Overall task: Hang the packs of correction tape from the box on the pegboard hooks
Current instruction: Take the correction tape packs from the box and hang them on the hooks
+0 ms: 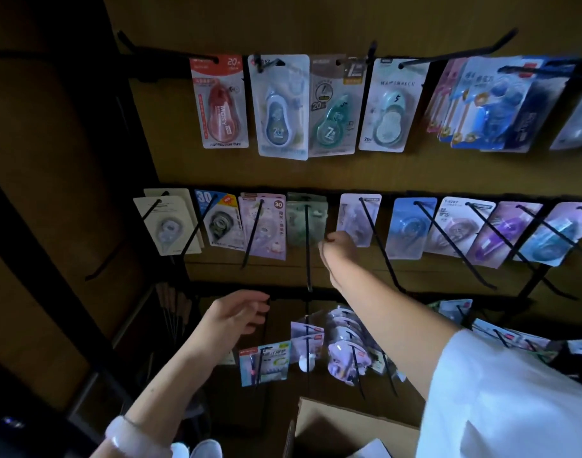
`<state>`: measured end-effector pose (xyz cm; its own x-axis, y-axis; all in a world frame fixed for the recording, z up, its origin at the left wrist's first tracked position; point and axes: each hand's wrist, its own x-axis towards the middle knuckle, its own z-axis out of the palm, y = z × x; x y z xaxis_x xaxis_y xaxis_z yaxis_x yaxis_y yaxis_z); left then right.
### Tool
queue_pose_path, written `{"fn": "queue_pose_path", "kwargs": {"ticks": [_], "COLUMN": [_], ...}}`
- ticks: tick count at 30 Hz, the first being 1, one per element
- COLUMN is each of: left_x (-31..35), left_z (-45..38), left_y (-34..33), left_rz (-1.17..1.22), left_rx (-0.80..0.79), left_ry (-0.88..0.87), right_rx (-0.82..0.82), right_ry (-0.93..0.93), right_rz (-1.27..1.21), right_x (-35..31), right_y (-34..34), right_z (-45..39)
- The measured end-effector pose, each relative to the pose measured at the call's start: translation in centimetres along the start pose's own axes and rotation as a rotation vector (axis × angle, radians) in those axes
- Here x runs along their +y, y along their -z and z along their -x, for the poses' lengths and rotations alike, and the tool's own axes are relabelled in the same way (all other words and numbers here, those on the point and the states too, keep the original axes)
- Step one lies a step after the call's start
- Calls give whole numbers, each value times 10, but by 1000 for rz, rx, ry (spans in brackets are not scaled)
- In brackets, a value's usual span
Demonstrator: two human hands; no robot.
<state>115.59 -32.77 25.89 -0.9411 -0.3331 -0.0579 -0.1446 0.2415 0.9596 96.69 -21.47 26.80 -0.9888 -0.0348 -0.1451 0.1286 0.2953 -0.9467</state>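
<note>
My right hand (339,247) is up at the middle row, fingers curled at the lower edge of the grey-green pack (307,223) on its hook (308,249); it's blurred, so I can't tell if I'm pinching it or only touching. Left hand (240,310) hangs loose and empty below. Box (342,428) sits low at the frame bottom. Risks as I judge them: the pack isn't fully seated and slides off the long hook, or my forearm brushes the bottom-row packs (344,345) and knocks them loose.
</note>
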Motion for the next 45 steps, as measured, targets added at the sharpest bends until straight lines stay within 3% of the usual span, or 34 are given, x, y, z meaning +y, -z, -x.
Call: {"fn": "queue_pose_path", "kwargs": {"ticks": [3,6,9,13,17,23,28,34,37,41,45], "left_x": [9,7,-15,-72,-126,-182,-225,-261,-272,-274,-279], "left_z": [11,27,45,72,103,130,133,124,117,115,113], "left_y": [-6,-23,-50,-101,-145,-191,-206,-220,-233,-262,-287], "left_rz": [20,31,-31,-286,-459,-446,-374,-334,-268,1,-24], "left_rx": [-9,-37,-79,-206,-401,-558,-522,-424,-343,-270,-257], "left_ry": [-19,-16,-38,-28,23,176,380,522,657,876,967], "right_rx": [-158,-327,-270,-260,-307,-306,-379,-473,-490,-494,-465], "right_ry": [-106,-38,75,-85,-250,-300,-287,-281,-259,-272,-357], "right_rz": [-119,-63,71,34,167,396,614,685,638,579,426], "right_x": [10,33,69,131,204,319,373,402,393,386,384], "right_y": [16,42,68,103,127,131,125,117,117,127,134], "right_z": [38,89,117,134,145,158,158,154,158,158,155]}}
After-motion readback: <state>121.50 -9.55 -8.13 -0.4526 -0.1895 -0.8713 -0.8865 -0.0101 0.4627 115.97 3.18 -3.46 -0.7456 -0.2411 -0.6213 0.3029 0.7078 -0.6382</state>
